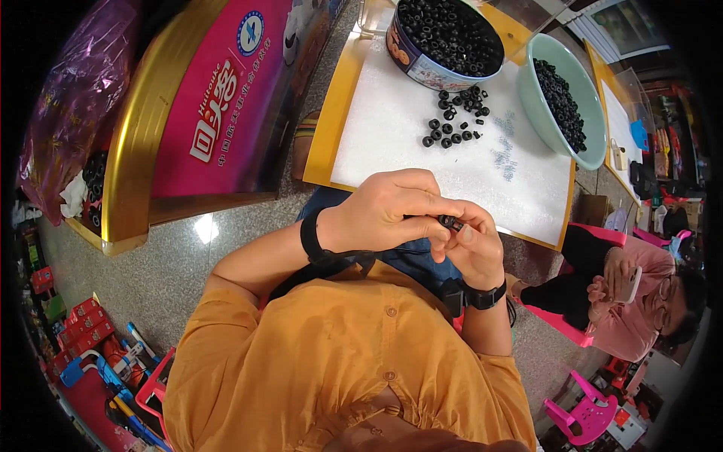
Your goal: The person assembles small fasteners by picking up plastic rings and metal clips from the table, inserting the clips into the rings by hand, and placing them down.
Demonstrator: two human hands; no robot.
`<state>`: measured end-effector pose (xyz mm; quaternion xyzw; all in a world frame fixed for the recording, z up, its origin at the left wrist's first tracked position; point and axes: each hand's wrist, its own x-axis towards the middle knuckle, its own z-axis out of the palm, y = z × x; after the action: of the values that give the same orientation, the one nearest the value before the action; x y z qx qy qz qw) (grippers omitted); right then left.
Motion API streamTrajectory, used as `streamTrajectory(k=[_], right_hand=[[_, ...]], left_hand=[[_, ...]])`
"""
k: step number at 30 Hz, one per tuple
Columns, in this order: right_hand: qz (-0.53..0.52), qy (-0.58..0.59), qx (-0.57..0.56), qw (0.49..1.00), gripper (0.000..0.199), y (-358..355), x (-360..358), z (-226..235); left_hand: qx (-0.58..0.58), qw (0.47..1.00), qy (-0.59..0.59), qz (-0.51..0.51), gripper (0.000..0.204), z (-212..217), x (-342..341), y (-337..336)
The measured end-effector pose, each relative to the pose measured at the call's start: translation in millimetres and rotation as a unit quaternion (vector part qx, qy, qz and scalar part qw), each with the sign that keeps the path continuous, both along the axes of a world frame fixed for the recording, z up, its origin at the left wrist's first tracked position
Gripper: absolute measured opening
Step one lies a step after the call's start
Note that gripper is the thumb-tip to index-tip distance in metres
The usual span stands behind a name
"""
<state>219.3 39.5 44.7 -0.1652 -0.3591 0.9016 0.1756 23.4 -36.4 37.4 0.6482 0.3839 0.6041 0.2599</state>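
Note:
Just off the table's near edge, my left hand (392, 211) and my right hand (478, 245) meet in front of my body. Between their fingertips is a small black ring-shaped part (450, 222), pinched from both sides and partly hidden by the fingers. Beyond my hands, loose black ring-shaped parts (447, 128) lie scattered on a white sheet (392, 143). To their right is a patch of tiny bluish-grey pieces (506, 147), too small to name. A round tin (429, 71) at the back is full of similar black parts, and a pale green bowl (536, 98) on the right holds more.
The sheet covers a table with a yellow edge (320, 143). A gold-trimmed pink counter (218, 113) stands at the left, near a purple plastic bag (71, 98). At the right a person (640, 294) sits with a phone; a pink stool (584, 414) stands nearby.

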Motion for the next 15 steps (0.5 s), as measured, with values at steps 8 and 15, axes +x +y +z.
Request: streamTrajectory(k=[8, 15], right_hand=[[-0.021, 0.016, -0.008, 1.000, 0.038, -5, -3, -4], [-0.016, -0.028, -0.005, 0.999, 0.037, -6, -8, 4]], left_hand=[[0.010, 1.000, 0.028, -0.009, 0.032, 4, -2, 2], [-0.030, 0.999, 0.003, -0.040, 0.027, 12, 0, 0]])
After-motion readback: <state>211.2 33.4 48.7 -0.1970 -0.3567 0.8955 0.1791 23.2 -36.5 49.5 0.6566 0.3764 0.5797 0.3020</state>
